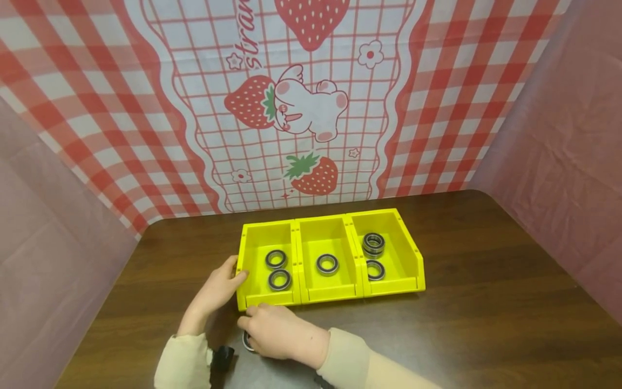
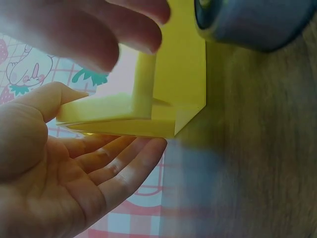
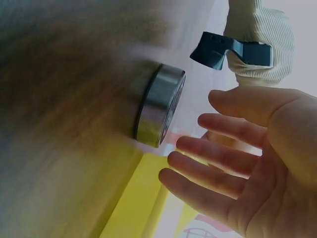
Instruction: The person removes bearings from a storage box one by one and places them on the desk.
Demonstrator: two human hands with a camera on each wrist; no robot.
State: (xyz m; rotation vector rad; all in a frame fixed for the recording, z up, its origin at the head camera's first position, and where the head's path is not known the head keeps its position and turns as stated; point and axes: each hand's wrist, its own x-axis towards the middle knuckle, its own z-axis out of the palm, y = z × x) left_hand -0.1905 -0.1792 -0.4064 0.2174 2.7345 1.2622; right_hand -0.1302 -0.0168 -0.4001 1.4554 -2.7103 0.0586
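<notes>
Three joined yellow bins (image 1: pixel 328 298) stand on the table. My left hand (image 1: pixel 217 287) grips the left bin's side wall (image 2: pixel 104 110), thumb over the rim and fingers against the outside. Just in front of that bin, my right hand (image 1: pixel 279 330) hovers over a ball bearing (image 3: pixel 161 106) on the table, its fingers extended and apart from the bearing. In the head view the hand covers most of this bearing. Two bearings (image 1: pixel 279 280) lie in the left bin, one bearing (image 1: pixel 328 255) in the middle bin.
The right bin holds a stack of bearings (image 1: pixel 373 241) and another bearing (image 1: pixel 376 270) partly behind the divider. A brown wood-grain table (image 1: pixel 486 302) lies under everything. Behind it hangs a checked strawberry cloth (image 1: pixel 452 97), with pink cloth (image 1: pixel 559 140) at the sides.
</notes>
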